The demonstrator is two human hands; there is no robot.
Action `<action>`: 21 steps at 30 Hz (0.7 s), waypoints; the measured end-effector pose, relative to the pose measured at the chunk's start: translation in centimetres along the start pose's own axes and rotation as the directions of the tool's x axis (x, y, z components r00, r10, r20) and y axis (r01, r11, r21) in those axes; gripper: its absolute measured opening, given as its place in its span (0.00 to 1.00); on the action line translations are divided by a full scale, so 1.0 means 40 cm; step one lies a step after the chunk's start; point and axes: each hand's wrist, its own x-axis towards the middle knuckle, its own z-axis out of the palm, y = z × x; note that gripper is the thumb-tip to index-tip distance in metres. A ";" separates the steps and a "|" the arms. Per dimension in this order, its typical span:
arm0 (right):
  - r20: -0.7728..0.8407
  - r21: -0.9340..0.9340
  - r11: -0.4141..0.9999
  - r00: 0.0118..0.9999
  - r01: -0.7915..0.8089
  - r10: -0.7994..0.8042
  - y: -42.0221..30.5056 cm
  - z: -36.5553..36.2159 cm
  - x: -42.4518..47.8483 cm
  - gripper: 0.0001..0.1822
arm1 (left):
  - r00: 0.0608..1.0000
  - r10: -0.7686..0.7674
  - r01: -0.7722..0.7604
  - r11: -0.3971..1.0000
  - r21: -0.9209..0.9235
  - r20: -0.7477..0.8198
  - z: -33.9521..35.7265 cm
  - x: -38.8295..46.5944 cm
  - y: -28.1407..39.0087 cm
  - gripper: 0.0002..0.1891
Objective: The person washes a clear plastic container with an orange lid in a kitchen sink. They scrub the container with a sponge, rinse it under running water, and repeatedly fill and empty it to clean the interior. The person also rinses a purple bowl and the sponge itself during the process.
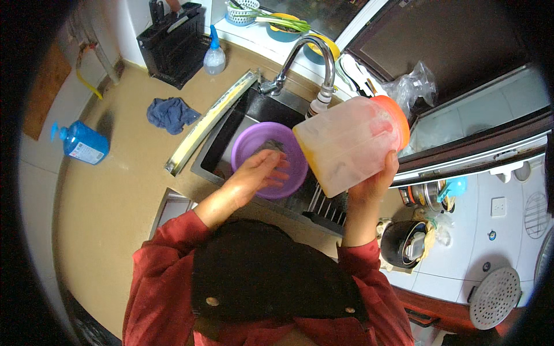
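My right hand (373,184) grips a large translucent plastic container (342,140) with an orange-red lid (396,119). The container is tilted above the right part of the sink, its lid end towards the upper right, and yellowish residue shows along its base edge. Over a purple plastic basin (239,149) hovers my left hand (259,171), fingers apart and holding nothing that I can see. A dark grey cloth or scrubber (273,145) lies just beyond its fingers, partly hidden by them. The basin sits inside the dark sink (212,151).
A chrome faucet (322,41) arches behind the container. Left of the sink are a crumpled blue cloth (171,114), a blue pump bottle (86,142), a squeeze bottle (214,58) and a black knife rack (173,47). A black pot (398,242) stands at right.
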 end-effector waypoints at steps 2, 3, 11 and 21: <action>-0.053 0.105 0.993 0.997 -0.054 0.060 0.004 0.040 -0.007 0.39 | 0.974 -0.023 0.085 0.960 -0.268 0.227 0.031 0.007 0.005 0.25; -0.010 0.092 0.995 0.999 -0.048 0.049 0.012 0.031 -0.005 0.39 | 0.940 -0.010 0.149 0.912 -0.382 0.341 0.050 0.007 0.015 0.27; 0.139 -0.042 0.999 0.990 -0.009 0.015 0.043 0.000 -0.004 0.43 | 0.971 0.146 -0.075 0.937 -0.340 0.189 0.124 -0.028 0.072 0.38; 0.205 -0.126 0.986 0.976 0.106 -0.079 0.091 0.015 -0.046 0.51 | 0.774 0.624 -0.551 0.585 0.595 0.103 0.061 -0.010 0.047 0.51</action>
